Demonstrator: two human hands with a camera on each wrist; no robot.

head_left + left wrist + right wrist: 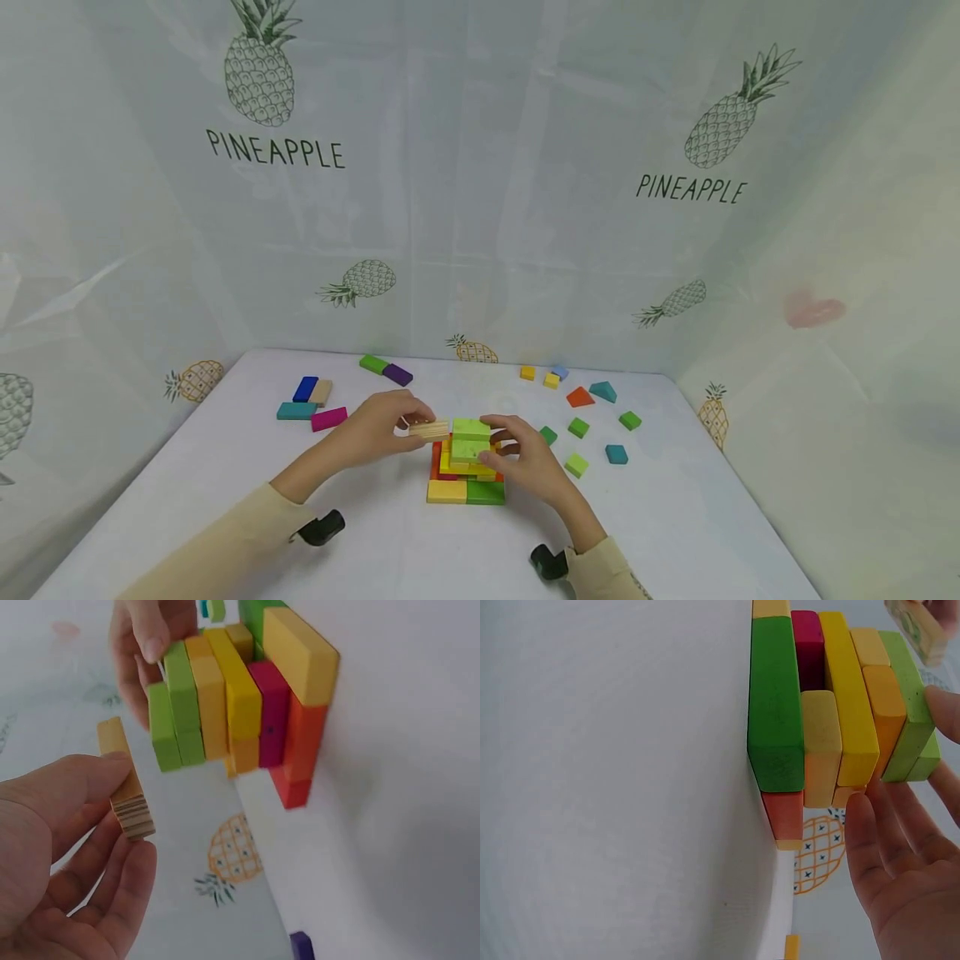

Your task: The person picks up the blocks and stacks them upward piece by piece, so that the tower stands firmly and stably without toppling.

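Left hand (375,429) pinches a plain wood-coloured rectangular block with a striped end (429,430) — held in the air, just left of the tower's top. Right hand (531,467) spread fairly wide, fingers nearly straight, beside the light-green wooden blocks (471,429) on top — thumb touching. Multicoloured tower of painted wooden blocks (447,492) stands on the white table (390,550), small green block (578,427) off right

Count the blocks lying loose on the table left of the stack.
6: blue block, tan block, teal block and magenta block clustered together; green block and purple block end to end, farther back, to their right. The left hand and forearm may hide more.
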